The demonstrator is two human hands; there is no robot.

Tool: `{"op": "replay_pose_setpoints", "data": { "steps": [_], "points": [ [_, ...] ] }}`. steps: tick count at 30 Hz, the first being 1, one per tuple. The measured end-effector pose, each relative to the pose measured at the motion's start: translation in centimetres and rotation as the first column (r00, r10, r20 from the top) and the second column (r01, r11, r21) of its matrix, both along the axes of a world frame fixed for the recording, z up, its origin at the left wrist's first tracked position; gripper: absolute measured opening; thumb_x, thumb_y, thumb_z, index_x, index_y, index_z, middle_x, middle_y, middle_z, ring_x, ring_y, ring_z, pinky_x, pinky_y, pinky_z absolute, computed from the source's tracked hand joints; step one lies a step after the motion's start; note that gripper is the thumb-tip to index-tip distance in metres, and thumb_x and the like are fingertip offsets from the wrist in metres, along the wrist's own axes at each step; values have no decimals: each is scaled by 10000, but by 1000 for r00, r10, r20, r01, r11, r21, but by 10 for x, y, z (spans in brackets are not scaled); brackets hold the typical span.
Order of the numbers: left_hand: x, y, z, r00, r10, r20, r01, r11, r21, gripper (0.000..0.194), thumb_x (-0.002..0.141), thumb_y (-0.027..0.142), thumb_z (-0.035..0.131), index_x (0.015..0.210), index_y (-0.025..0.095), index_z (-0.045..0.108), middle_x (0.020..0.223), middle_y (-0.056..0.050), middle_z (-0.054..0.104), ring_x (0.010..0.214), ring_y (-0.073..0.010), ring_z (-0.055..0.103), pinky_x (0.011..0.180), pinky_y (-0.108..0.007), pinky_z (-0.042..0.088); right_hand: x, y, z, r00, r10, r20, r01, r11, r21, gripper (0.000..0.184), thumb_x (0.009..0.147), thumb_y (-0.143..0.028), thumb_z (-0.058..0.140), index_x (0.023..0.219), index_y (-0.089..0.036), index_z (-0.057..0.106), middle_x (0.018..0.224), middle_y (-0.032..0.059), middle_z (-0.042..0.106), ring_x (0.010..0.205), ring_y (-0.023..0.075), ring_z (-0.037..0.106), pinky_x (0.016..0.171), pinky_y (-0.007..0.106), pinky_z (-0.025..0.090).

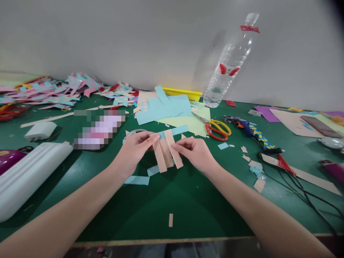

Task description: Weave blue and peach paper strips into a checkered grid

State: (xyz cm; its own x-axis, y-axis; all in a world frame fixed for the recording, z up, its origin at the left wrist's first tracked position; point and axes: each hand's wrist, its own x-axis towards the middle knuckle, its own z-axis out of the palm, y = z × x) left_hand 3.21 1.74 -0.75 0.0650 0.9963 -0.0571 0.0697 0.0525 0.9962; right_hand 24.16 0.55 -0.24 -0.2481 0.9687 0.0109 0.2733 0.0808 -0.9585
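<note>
Above a broad dark-green tabletop [199, 215], the person's left hand [137, 150] and right hand [197, 154] pinch flat peach paper strips [160, 157] crossing a narrow light-blue paper strip [180, 129]. The interlacing seems barely begun: the peach ends hang unlaced, and a loose light-blue paper strip [137, 180] lies nearby. Both forearms slant inward, thumbs opposing curled fingers.

**Bystander items on your table** [204, 204]

On your left: white plug block [41, 131], long white case [34, 175], purple object [10, 159] cut off by view edge, pixelated item [100, 130] right of the block. Far side, near the grey wall [134, 43]: clear bottle [228, 68], red band [249, 29] at neck. Your right: dark flat slab [319, 125].
</note>
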Motion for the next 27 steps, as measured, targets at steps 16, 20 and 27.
{"op": "replay_pose_setpoints", "data": {
  "steps": [16, 20, 27],
  "points": [
    [-1, 0, 1, 1000, 5, 20, -5, 1000, -20, 282, 761, 488, 755, 772, 207, 728, 884, -35, 651, 865, -195, 579, 786, -343, 499, 2, 1, 0, 997, 42, 72, -43, 999, 9, 216, 857, -399, 667, 865, -190, 720, 844, 27, 706, 728, 131, 647, 675, 275, 544],
    [-1, 0, 1, 998, -3, 58, 6, 999, -38, 297, 753, 496, 764, 785, 203, 732, 905, -39, 665, 874, -197, 596, 768, -327, 511, 2, 1, 3, 999, 39, 24, -39, 999, -34, 284, 868, -444, 647, 977, -185, 684, 988, 62, 708, 839, 156, 663, 741, 293, 560],
    [0, 0, 3, 989, -38, 140, 64, 981, -186, 291, 729, 469, 786, 801, 194, 726, 844, -37, 683, 789, -192, 637, 704, -322, 541, 7, 10, 2, 927, -112, -358, 51, 983, -176, 427, 861, -598, 581, 990, -192, 594, 1090, 89, 694, 819, 165, 685, 740, 316, 581]
  ]
}}
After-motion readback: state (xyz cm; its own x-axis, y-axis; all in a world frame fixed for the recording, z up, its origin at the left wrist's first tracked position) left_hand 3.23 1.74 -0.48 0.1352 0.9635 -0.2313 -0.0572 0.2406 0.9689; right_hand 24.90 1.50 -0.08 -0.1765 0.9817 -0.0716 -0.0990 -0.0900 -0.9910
